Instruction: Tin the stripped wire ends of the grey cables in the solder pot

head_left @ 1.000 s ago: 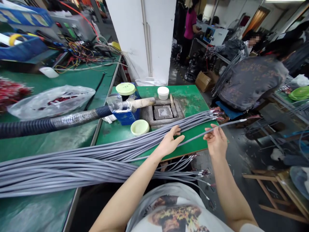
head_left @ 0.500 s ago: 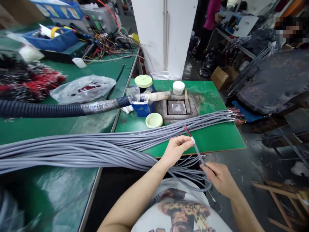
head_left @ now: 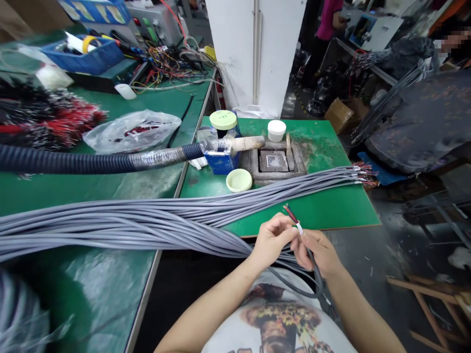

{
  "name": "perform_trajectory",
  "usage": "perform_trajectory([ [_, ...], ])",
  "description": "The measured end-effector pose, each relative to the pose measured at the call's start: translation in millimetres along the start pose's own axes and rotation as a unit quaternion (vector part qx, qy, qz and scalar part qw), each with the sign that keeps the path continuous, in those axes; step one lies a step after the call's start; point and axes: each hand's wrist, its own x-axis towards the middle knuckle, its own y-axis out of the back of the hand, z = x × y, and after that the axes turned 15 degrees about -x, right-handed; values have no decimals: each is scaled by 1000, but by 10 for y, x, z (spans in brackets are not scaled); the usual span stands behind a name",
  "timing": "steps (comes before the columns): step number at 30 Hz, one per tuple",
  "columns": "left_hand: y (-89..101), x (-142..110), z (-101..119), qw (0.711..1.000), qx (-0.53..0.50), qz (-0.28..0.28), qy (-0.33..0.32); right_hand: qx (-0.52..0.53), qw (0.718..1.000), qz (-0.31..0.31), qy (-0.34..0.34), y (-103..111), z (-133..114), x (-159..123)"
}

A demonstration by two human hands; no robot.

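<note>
My left hand [head_left: 274, 240] and my right hand [head_left: 316, 252] meet in front of me, both pinching one grey sheathed cable [head_left: 312, 264] near its end. A white band [head_left: 300, 228] circles the cable there, and thin red and black wires [head_left: 290, 213] fan out beyond it, past my fingers. A long bundle of grey cables [head_left: 110, 225] runs across the green-topped bench [head_left: 324, 211], just beyond my hands. Its far ends carry small coloured wire tips [head_left: 364, 174]. My fingers hide part of the cable's end.
A grey metal pot block [head_left: 272, 164] sits on the bench beside a pale green lid [head_left: 239, 180], a white tub [head_left: 276, 130] and a blue box [head_left: 221, 162]. A black corrugated hose [head_left: 91, 163] crosses from the left. A seated person [head_left: 412, 122] is at right.
My hands have come closer together, with the right hand rising to join the left at the cable end. The view has tilted slightly, and the cable's wire tip now points up from between my fingers.
</note>
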Motion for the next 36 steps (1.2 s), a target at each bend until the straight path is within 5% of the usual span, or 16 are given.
perform_trajectory([
  [4, 50, -62, 63, 976, 130, 50, -164, 36, 999, 19, -5, -51, -23, 26],
  [8, 31, -74, 100, 951, 207, 31, -229, 17, 1000, 13, -12, -73, -15, 25],
  [23, -19, 3, 91, 985, -9, 159, -58, 12, 1000, 26, 1, -125, 122, 84],
  [36, -2, 46, 103, 982, -73, 170, -38, 5, 1000, 21, -2, -141, 130, 149],
])
